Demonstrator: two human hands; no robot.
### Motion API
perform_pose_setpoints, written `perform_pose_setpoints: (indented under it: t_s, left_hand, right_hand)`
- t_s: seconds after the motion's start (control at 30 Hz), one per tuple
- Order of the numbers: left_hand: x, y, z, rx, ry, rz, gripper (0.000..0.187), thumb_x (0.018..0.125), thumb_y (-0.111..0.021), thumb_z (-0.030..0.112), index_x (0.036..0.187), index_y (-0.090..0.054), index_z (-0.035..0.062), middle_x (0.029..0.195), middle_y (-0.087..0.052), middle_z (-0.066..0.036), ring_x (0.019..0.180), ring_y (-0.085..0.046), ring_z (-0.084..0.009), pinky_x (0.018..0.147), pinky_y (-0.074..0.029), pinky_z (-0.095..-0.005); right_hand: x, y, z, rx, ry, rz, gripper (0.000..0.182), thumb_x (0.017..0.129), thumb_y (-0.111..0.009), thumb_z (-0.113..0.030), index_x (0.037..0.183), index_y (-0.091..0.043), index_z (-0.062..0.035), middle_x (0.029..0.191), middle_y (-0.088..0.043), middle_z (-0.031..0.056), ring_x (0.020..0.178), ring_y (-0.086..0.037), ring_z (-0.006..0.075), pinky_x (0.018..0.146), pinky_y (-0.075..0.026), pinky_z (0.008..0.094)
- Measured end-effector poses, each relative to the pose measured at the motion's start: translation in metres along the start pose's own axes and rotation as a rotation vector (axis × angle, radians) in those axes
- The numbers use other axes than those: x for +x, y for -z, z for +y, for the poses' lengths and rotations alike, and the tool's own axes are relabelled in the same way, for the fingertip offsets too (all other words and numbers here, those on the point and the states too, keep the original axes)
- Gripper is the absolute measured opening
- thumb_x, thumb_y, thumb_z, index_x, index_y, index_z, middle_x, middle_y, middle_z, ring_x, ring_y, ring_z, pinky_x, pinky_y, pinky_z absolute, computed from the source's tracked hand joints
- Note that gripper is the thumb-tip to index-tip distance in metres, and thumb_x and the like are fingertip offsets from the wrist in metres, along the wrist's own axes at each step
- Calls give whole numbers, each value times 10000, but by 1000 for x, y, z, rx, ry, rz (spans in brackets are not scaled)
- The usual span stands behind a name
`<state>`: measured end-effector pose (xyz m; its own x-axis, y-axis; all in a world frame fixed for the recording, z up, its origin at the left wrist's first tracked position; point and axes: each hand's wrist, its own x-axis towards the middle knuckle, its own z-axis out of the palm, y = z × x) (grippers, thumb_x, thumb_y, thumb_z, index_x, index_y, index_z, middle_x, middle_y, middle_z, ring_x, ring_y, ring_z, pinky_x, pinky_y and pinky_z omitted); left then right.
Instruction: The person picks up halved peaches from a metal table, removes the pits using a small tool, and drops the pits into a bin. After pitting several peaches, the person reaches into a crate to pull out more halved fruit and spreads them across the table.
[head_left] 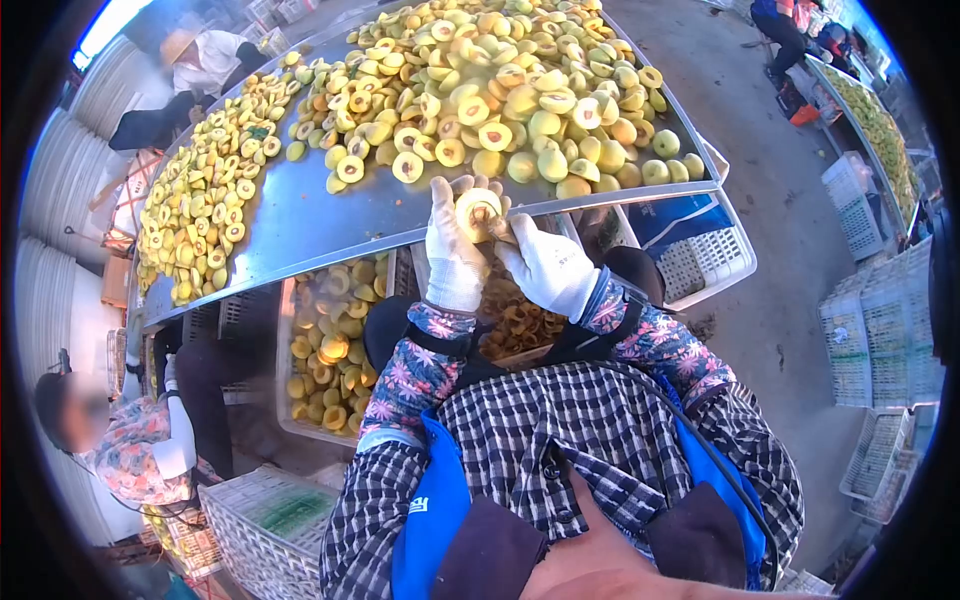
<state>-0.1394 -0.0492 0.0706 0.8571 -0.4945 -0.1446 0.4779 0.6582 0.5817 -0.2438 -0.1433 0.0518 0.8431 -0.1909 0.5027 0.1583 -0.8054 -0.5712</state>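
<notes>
At centre frame, both gloved hands meet over the near edge of the metal table (300, 215). Left hand (452, 255) wraps around a halved fruit (478, 212), cut face toward the camera, pit hollow showing. Right hand (545, 265) sits at 4 o'clock from the fruit, fingers pressed to its lower side; it appears clenched on something small, possibly a tool, but the glove hides it, so cannot tell.

Directly below the hands, at 6 o'clock: a crate of brownish pits (515, 325). At 8 o'clock from the hands: a crate of halved fruit (330, 350) under the table edge. From 10 to 1 o'clock: the table carries a large spread of cut fruit (480, 90).

Risk notes (judgement):
- Fruit is held past the table edge. A wet glove slipping would drop it into the pit crate, mixing good flesh with waste.
- If the right hand holds a blade, its working end points toward the left palm; a slip through soft flesh could cut the glove.
- Pile near the table edge at 1 o'clock sits close to the rim; a bump could roll pieces off.

Far left, 8 o'clock: a seated person (140, 440) works near white baskets (265, 530).
</notes>
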Motion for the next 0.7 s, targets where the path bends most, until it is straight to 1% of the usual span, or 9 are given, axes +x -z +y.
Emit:
perform_pose_setpoints:
  t_s: [0.13,0.2,0.37,0.43,0.47,0.53,0.57,0.63,0.7]
  left_hand:
    - [4,6,-4,35,21,82,444,905,-597,475,971,-519,43,992,-602,-139,917,-635,-308,794,-555,-446]
    - [1,7,-5,69,46,99,425,913,-593,459,947,-526,41,965,-610,-134,902,-641,-304,782,-559,-438]
    - [-10,5,-11,279,-216,4,414,939,-562,432,947,-538,18,964,-622,-138,895,-651,-289,759,-572,-421]
    - [-9,8,-9,307,-175,-18,420,943,-554,432,951,-538,12,971,-621,-143,891,-653,-290,758,-574,-422]
    - [-9,9,-6,329,-136,-41,427,947,-546,433,956,-538,6,978,-620,-148,888,-655,-291,757,-577,-423]
    - [-5,7,-3,298,-86,-55,409,935,-579,406,912,-564,-2,926,-637,-141,852,-663,-289,727,-581,-413]
    - [-6,6,-2,263,-39,-68,394,923,-612,379,868,-591,-10,874,-655,-135,816,-672,-286,696,-585,-402]
    - [-11,-2,-1,290,-30,-58,412,933,-578,414,894,-555,5,917,-631,-139,842,-664,-296,715,-584,-412]
    - [-9,-1,-2,234,25,-34,424,937,-552,454,902,-510,34,955,-603,-137,868,-656,-314,716,-585,-417]
  right_hand:
    - [-3,3,-1,-52,62,-20,267,905,-594,-249,1015,-486,-31,649,-606,190,576,-619,366,515,-495,446]
    - [-7,0,2,-26,-43,-160,272,920,-572,-248,1016,-464,-18,693,-608,217,627,-618,395,541,-491,450]
    - [-8,-2,0,271,-196,-258,283,956,-516,-268,1021,-438,-3,749,-606,257,703,-601,440,597,-479,462]
    - [-4,5,4,319,-210,-345,306,978,-471,-296,1018,-437,6,781,-607,266,745,-604,440,641,-476,462]
    - [-2,6,5,454,-140,-297,343,992,-449,-349,1009,-455,-6,736,-611,176,694,-621,340,617,-473,402]
    - [0,16,7,866,-410,-537,323,1000,-450,-383,1024,-481,-62,618,-496,45,468,-498,171,437,-389,276]
    - [0,22,0,870,-420,-532,323,1000,-450,-383,1024,-481,-62,618,-496,45,468,-498,171,437,-389,276]
    - [4,31,-11,1356,-831,-633,348,1000,-436,-435,1001,-518,-96,558,-423,-27,377,-374,72,353,-285,203]
    - [1,29,-5,1504,-878,-662,337,990,-456,-446,1003,-511,-114,549,-414,-22,360,-358,76,336,-270,211]
